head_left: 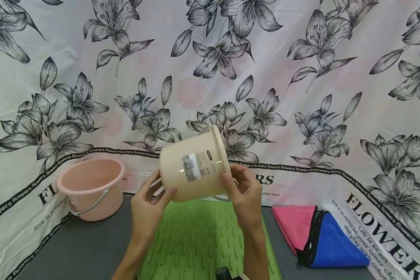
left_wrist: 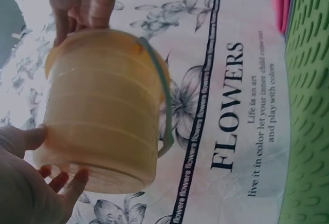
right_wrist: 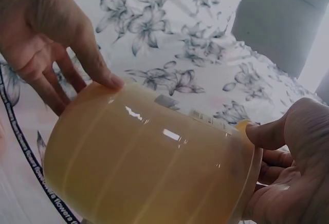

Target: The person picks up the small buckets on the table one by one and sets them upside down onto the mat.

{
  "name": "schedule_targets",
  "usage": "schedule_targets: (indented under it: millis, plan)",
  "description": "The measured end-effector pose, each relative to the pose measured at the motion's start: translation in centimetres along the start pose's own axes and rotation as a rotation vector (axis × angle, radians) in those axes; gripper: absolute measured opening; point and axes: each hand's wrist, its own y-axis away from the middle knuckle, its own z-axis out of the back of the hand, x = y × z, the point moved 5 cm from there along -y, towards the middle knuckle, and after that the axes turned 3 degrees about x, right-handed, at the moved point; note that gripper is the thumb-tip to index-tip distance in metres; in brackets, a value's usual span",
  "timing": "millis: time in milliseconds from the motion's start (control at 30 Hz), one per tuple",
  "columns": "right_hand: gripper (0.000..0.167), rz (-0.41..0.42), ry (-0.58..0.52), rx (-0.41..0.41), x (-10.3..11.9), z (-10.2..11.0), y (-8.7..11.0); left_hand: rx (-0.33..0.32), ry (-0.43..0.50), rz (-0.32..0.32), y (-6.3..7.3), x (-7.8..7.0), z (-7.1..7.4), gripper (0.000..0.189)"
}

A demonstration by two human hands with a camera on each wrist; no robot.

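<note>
A cream plastic bucket is held up on its side over the green mat, its rim toward the right. A printed label faces me on its wall. My left hand grips the base end, thumb on the wall and fingers under the bottom. At the rim, my right hand pinches the edge with the thumb in front and fingers behind. The bucket's grey-green handle hangs along its far side in the left wrist view. The inside of the bucket is hidden.
A pink bucket with a light handle stands upright at the back left of the dark table. Folded pink and blue cloth lies on the right. Behind hangs a flowered sheet. A black object shows at the bottom edge.
</note>
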Motion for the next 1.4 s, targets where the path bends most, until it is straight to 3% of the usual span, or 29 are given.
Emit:
schedule_targets:
  millis: [167, 300, 400, 533, 767, 867, 1033, 1400]
  plan:
    - [0.023, -0.032, -0.095, 0.017, -0.4, 0.9, -0.4, 0.042, -0.075, -0.095, -1.0, -0.6, -0.3, 0.067]
    - [0.024, -0.059, -0.134, 0.054, -0.6, 1.5, -0.4, 0.095, -0.119, -0.114, -2.0, -0.8, -0.6, 0.065]
    - [0.027, -0.086, -0.1, 0.065, -0.7, 2.1, -0.2, 0.124, -0.116, -0.104, -2.4, -0.7, -0.9, 0.063]
    - [0.031, -0.137, -0.033, 0.065, -0.8, 2.9, 0.0, 0.107, -0.114, -0.105, -2.2, -0.8, -1.2, 0.06]
    - [0.035, -0.166, 0.046, 0.108, -1.1, 3.6, 0.0, 0.059, -0.169, -0.231, -1.8, -1.2, -1.1, 0.053]
    - [0.033, -0.201, 0.095, 0.109, -1.2, 3.6, -0.1, 0.067, -0.18, -0.25, -2.0, -1.3, -0.9, 0.052]
    - [0.028, -0.261, 0.147, 0.07, -1.3, 3.6, -0.1, 0.098, -0.209, -0.239, -2.1, -1.3, -0.6, 0.05]
    - [0.028, -0.33, 0.05, -0.121, -1.2, 4.4, -0.2, 0.216, -0.259, -0.293, -2.1, -1.4, -0.7, 0.062]
